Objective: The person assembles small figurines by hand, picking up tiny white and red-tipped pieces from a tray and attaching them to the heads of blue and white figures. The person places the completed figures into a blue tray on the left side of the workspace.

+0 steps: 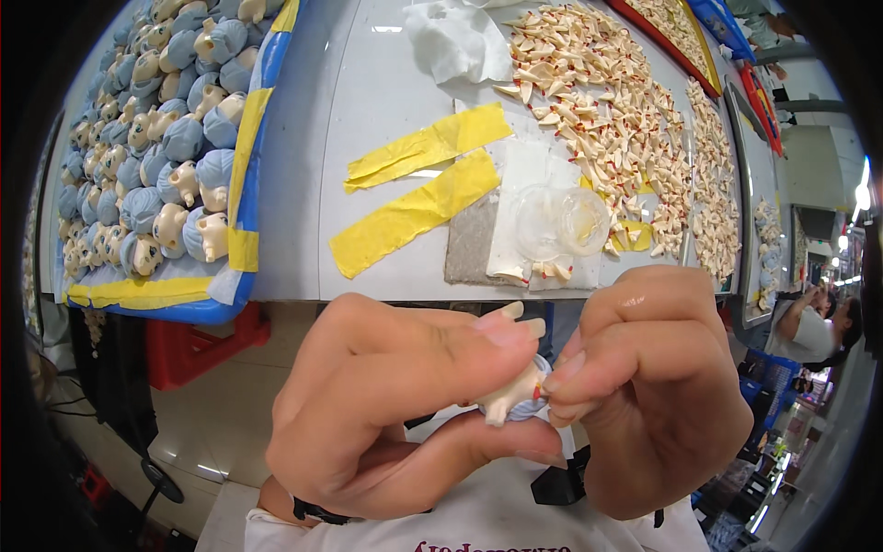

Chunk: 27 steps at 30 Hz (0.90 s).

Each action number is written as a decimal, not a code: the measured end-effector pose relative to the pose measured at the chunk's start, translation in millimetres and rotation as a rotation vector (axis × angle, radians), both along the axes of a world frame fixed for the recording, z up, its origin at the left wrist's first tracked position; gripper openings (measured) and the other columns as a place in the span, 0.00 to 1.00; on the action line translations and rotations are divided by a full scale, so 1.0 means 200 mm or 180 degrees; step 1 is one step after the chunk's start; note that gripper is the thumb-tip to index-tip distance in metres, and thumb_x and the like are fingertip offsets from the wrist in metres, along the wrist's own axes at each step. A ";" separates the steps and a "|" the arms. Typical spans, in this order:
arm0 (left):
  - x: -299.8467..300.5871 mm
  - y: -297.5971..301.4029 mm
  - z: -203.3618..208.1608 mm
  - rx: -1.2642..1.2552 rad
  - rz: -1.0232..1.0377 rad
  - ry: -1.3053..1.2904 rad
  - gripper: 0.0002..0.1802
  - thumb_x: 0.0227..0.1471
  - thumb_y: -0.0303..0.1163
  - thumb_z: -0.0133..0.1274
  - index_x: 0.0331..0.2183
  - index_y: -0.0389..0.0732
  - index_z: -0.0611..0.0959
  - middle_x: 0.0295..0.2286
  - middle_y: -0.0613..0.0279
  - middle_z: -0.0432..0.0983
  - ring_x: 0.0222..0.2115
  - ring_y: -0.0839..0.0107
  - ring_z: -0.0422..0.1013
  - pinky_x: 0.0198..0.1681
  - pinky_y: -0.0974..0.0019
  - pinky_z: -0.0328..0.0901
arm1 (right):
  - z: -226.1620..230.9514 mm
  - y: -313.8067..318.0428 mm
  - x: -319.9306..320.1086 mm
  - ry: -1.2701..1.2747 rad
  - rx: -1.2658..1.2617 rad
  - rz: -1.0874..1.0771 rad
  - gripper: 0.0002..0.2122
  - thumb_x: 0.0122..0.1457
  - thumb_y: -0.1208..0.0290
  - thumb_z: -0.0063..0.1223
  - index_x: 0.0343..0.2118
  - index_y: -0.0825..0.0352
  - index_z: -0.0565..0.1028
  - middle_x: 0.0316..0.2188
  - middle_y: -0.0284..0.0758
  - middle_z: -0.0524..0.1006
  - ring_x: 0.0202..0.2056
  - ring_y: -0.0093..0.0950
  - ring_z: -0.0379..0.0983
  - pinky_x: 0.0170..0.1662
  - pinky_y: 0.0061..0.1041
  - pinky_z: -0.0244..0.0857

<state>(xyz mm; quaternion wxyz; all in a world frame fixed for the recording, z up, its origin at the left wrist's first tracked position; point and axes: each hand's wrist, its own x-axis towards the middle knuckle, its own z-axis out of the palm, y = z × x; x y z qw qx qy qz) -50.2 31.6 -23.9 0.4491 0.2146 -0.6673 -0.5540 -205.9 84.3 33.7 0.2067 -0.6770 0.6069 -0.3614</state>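
My left hand (pixel 405 396) is closed around a small doll head (pixel 506 401), held just in front of the table edge between thumb and fingers. Pale blue hair and a cream neck stub show on the head. At its right side my right hand (pixel 644 386) pinches a tiny cream piece with a red end (pixel 538 392), pressed against the head. Most of that piece is hidden by the fingertips. Beyond the hands, a heap of similar pointed cream pieces (pixel 607 110) with red ends is spread over the table.
On the left, a blue tray (pixel 241 299) edged with yellow tape holds many blue-haired doll heads (pixel 138 207). A clear round dish (pixel 552 221) stands on white paper beside two yellow tape strips (pixel 414 216). White tissue (pixel 455 41) lies farther back. A red stool (pixel 198 350) is below the table.
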 end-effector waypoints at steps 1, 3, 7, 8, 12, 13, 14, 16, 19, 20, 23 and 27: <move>-0.01 0.00 -0.01 -0.0040 -0.0010 -0.0008 0.25 0.37 0.34 0.64 0.37 0.31 0.73 0.26 0.59 0.66 0.27 0.72 0.69 0.30 0.75 0.63 | -0.03 0.01 0.00 -0.0046 -0.0096 -0.0052 0.06 0.46 0.84 0.51 0.27 0.67 0.69 0.24 0.36 0.67 0.24 0.21 0.61 0.27 0.16 0.56; 0.00 0.00 -0.01 -0.0110 0.0042 -0.0038 0.25 0.38 0.35 0.64 0.37 0.31 0.73 0.26 0.59 0.66 0.27 0.72 0.69 0.30 0.76 0.62 | -0.05 0.01 0.01 -0.0223 -0.0219 -0.0084 0.06 0.46 0.84 0.52 0.27 0.68 0.70 0.25 0.37 0.67 0.24 0.21 0.62 0.27 0.16 0.56; -0.01 -0.03 -0.02 0.0182 -0.0090 0.0108 0.27 0.38 0.37 0.64 0.37 0.31 0.72 0.26 0.58 0.67 0.27 0.73 0.69 0.30 0.77 0.61 | -0.07 0.02 -0.05 -0.0376 -0.0260 0.0051 0.09 0.44 0.80 0.57 0.28 0.69 0.70 0.28 0.38 0.68 0.26 0.21 0.64 0.31 0.18 0.59; -0.01 -0.02 -0.01 0.0364 -0.0089 0.0182 0.27 0.38 0.38 0.64 0.37 0.31 0.72 0.26 0.58 0.68 0.26 0.73 0.69 0.29 0.77 0.61 | -0.08 0.00 -0.11 -0.0150 -0.0417 0.0283 0.11 0.44 0.78 0.59 0.31 0.69 0.70 0.29 0.39 0.68 0.27 0.22 0.65 0.33 0.19 0.61; -0.02 -0.02 0.00 0.0040 0.0024 0.0042 0.26 0.38 0.35 0.64 0.36 0.33 0.70 0.29 0.55 0.70 0.26 0.72 0.68 0.29 0.76 0.61 | -0.08 0.02 -0.02 -0.1330 -0.0039 0.0031 0.21 0.43 0.74 0.62 0.40 0.73 0.66 0.35 0.41 0.68 0.35 0.26 0.68 0.40 0.23 0.63; -0.02 -0.03 0.00 -0.0431 0.0035 -0.0128 0.25 0.37 0.34 0.63 0.36 0.33 0.70 0.30 0.55 0.71 0.26 0.72 0.67 0.29 0.76 0.61 | -0.07 0.02 0.00 -0.1693 0.0172 -0.0027 0.23 0.44 0.74 0.62 0.42 0.73 0.65 0.37 0.41 0.67 0.37 0.27 0.68 0.41 0.23 0.63; -0.04 -0.05 0.01 -0.0848 -0.0033 -0.0329 0.25 0.37 0.32 0.63 0.36 0.33 0.70 0.30 0.55 0.71 0.26 0.70 0.67 0.29 0.75 0.61 | -0.04 0.03 -0.04 -0.1842 0.0435 0.0028 0.24 0.44 0.74 0.62 0.44 0.74 0.64 0.39 0.42 0.66 0.38 0.27 0.68 0.41 0.23 0.63; -0.08 -0.05 0.06 -0.1698 -0.0086 -0.0701 0.24 0.37 0.30 0.63 0.36 0.34 0.70 0.31 0.55 0.72 0.26 0.68 0.66 0.30 0.72 0.61 | -0.01 0.05 -0.10 -0.2028 0.0855 0.0091 0.23 0.45 0.76 0.60 0.45 0.74 0.64 0.41 0.42 0.66 0.39 0.27 0.68 0.41 0.22 0.63; -0.12 0.02 0.07 -0.1965 0.0234 -0.1050 0.23 0.40 0.32 0.61 0.39 0.38 0.70 0.32 0.56 0.72 0.31 0.65 0.67 0.33 0.66 0.63 | 0.05 0.05 -0.17 -0.1858 0.1267 0.0046 0.19 0.46 0.78 0.58 0.43 0.73 0.68 0.40 0.41 0.68 0.39 0.26 0.69 0.39 0.21 0.64; -0.12 0.03 0.09 -0.2148 0.0326 -0.1188 0.25 0.39 0.33 0.62 0.40 0.40 0.69 0.31 0.57 0.72 0.28 0.64 0.66 0.31 0.66 0.62 | 0.07 0.05 -0.18 -0.1682 0.1338 0.0071 0.18 0.46 0.79 0.58 0.42 0.72 0.69 0.39 0.41 0.69 0.38 0.26 0.69 0.39 0.20 0.64; -0.18 0.00 0.11 -0.2132 0.0056 -0.0697 0.25 0.36 0.27 0.63 0.39 0.36 0.71 0.32 0.51 0.72 0.32 0.60 0.68 0.34 0.64 0.67 | 0.05 0.15 -0.30 -0.1629 0.0838 -0.0231 0.14 0.47 0.75 0.57 0.38 0.71 0.72 0.34 0.38 0.72 0.34 0.24 0.69 0.37 0.20 0.63; 0.04 -0.07 0.17 -0.2106 0.0704 -0.1660 0.23 0.43 0.30 0.57 0.42 0.36 0.69 0.37 0.47 0.68 0.37 0.56 0.67 0.41 0.58 0.63 | 0.11 0.29 -0.73 -0.1066 0.0040 -0.1973 0.10 0.54 0.73 0.47 0.38 0.70 0.74 0.34 0.31 0.75 0.33 0.18 0.69 0.37 0.18 0.63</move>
